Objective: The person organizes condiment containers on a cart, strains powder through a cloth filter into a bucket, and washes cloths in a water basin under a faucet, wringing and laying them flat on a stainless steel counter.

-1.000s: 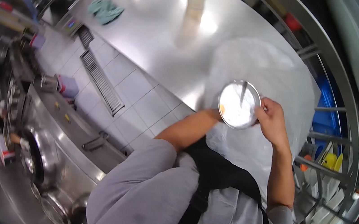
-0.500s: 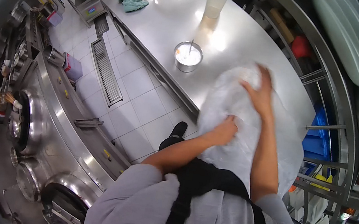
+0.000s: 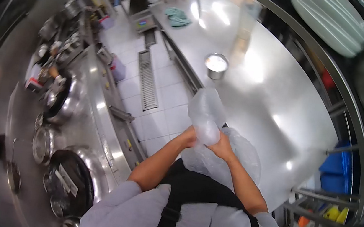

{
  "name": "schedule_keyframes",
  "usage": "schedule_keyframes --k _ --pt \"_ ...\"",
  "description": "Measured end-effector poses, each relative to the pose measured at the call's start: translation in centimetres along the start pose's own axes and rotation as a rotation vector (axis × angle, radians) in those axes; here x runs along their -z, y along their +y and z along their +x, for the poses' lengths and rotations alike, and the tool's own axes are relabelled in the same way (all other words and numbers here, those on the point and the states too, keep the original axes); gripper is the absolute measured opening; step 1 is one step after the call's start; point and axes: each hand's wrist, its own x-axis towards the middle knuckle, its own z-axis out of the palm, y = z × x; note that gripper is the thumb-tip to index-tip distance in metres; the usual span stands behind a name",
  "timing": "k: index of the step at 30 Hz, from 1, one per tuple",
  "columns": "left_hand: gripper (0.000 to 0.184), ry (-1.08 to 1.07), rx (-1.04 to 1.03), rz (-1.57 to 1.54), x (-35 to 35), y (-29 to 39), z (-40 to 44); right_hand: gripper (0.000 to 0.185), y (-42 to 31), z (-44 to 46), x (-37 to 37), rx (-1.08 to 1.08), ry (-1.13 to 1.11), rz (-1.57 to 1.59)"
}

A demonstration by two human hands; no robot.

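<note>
A large translucent plastic bag is bunched up in front of my body, at the near edge of the steel table. My left hand is closed around its gathered middle from the left. From the other side, my right hand grips the same bunched part. One end of the bag puffs up and away from me above the hands, while the rest hangs loosely below and to the right. Some fingers are hidden behind the plastic. Beyond the bag stands a round metal container with white contents.
A green cloth and a clear pitcher are on the table farther back. Metal shelving with a blue bin lines the right. To the left are the tiled floor with a drain grate and a cooking counter.
The bag has gone from spread over the table to bunched between my hands, near my body. Both hands have come together on it. The camera view has shifted.
</note>
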Motion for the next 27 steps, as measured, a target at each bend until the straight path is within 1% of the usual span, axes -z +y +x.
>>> schedule_keyframes --k 1,3,5,6,7,9,10,12,13,14,15,17,19,20,21,23,24,26,27 --pt "0.037 0.043 -0.047 0.093 -0.3 3.1 -3.9 0.065 -0.1 1.1 -0.8 -0.022 -0.053 -0.034" --pt "0.069 0.297 -0.082 0.542 0.3 8.0 -10.8 0.039 0.0 3.3 -1.7 -0.072 -0.144 -0.123" --pt "0.083 0.529 -0.548 1.223 -0.6 10.0 -14.6 0.032 0.4 6.2 -4.2 0.083 -0.178 -0.178" --pt "0.088 0.573 -0.652 1.348 0.0 9.5 -14.9 0.029 0.7 7.9 -5.8 0.158 -0.201 -0.205" --pt "0.093 0.634 -0.756 1.473 0.5 9.0 -15.3 0.033 0.3 9.9 -8.0 0.114 -0.334 -0.236" --pt "0.099 0.6 -0.735 1.29 3.2 7.0 -12.3 0.042 -1.2 14.3 -12.4 0.02 -0.598 -0.311" --pt "0.089 0.662 -0.739 1.174 5.5 7.9 -11.9 0.05 -2.7 15.7 -13.0 0.113 -0.595 -0.265" --pt "0.078 0.924 -0.749 1.088 13.9 7.5 -9.1 0.066 -9.1 17.8 -13.4 0.307 -0.627 -0.174" --pt "0.072 1.102 -0.739 1.017 17.4 7.1 -9.2 0.076 -10.4 18.9 -13.5 0.374 -0.561 -0.205" --pt "0.065 1.235 -0.728 0.821 19.4 8.2 -10.5 0.086 -11.2 19.8 -12.9 0.446 -0.521 -0.221" --pt "0.058 1.369 -0.718 0.613 21.3 9.9 -11.9 0.093 -14.2 20.7 -12.0 0.629 -0.447 -0.476" --pt "0.056 1.431 -0.854 0.412 27.0 11.2 -12.6 0.1 -13.1 24.2 -12.2 0.44 -0.313 -0.326" --pt "0.061 1.279 -0.71 0.308 30.2 12.4 -11.3 0.104 -8.7 26.6 -14.2 0.374 -0.396 -0.189" --pt "0.065 1.096 -0.644 0.209 31.7 13.0 -8.9 0.106 -7.6 27.4 -17.0 0.29 -0.427 0.03" --pt "0.068 0.895 -0.585 0.12 32.6 13.4 -6.7 0.098 -7.3 28.7 -19.1 0.329 -0.511 -0.118" --pt "0.071 0.645 -0.715 0.404 27.6 17.4 -7.0 0.083 -7.7 31.3 -22.9 0.416 -0.652 -0.404" --pt "0.07 0.555 -0.726 0.445 26.5 18.9 -7.0 0.073 -8.4 32.7 -24.5 0.416 -0.652 -0.367" --pt "0.069 0.473 -0.604 0.322 27.7 21.1 -7.1 0.053 -10.3 35.5 -27.7 0.413 -0.65 -0.292" --pt "0.069 0.454 -0.551 0.265 28.7 22.2 -7.5 0.047 -11.3 37.1 -29.3 0.532 -0.595 -0.308"
